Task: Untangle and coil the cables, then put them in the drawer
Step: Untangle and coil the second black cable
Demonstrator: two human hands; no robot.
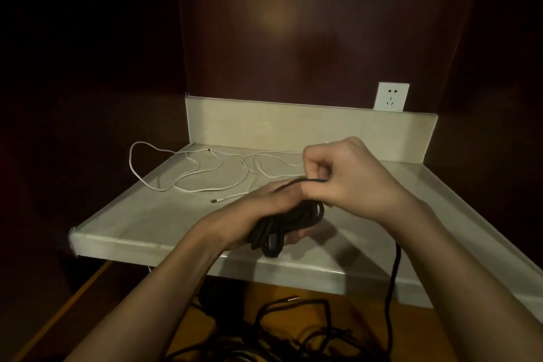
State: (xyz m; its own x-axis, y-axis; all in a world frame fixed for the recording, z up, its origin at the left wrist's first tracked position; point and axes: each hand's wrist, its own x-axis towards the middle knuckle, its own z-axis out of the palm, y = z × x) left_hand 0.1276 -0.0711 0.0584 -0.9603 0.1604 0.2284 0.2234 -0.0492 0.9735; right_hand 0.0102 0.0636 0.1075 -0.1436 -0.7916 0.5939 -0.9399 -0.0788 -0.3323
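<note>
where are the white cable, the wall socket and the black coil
white cable (pixel 188 175), head view, loop lying on the shelf
wall socket (pixel 391 96), head view, middle of its plate
black coil (pixel 286 222), head view, bundled strands below the hands

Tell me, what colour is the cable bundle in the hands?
Black. The cable bundle shows best in the head view.

This looks like a dim room in a home or hotel: dark wood panelling (pixel 323 38) surrounds a pale stone bench (pixel 164 214) with a raised back lip. 1 white wall socket (pixel 391 96) (far right) sits above it, and an orange-brown wooden surface (pixel 235 317) lies below.
</note>
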